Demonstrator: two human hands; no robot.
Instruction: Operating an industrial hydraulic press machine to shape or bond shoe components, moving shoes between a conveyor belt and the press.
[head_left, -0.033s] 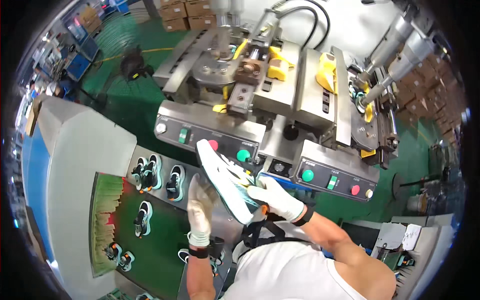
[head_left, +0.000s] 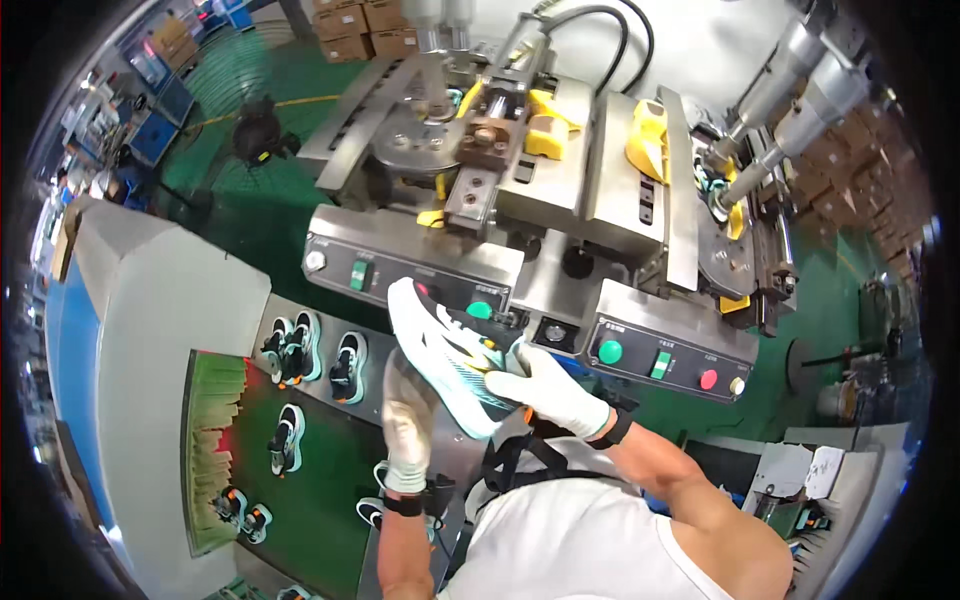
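A white, black and teal sneaker [head_left: 450, 350] is tilted in front of me, its pale sole side toward my left and its toe up and away. My right hand [head_left: 550, 392], in a white glove, is closed around its heel and collar, with the thumb on the near side. My left hand [head_left: 408, 420], also gloved, is upright right beside the sole, fingers stretched up and somewhat blurred. Whether its fingertips touch the sole is hard to make out. Beyond the sneaker is the left control panel [head_left: 390, 268], with its green button [head_left: 480, 310] near the shoe.
A metal press with yellow pads [head_left: 548, 135] stands ahead, with a right control panel [head_left: 668, 350]. At left, several sneakers [head_left: 287, 440] rest on a green conveyor belt [head_left: 330, 490] beside a grey machine housing [head_left: 180, 300]. A fan [head_left: 262, 130] is farther back.
The sneaker has turned slightly in my right hand, showing more of its upper, and its heel end has shifted left and up. My left hand has moved slightly to the right, closer against the sole.
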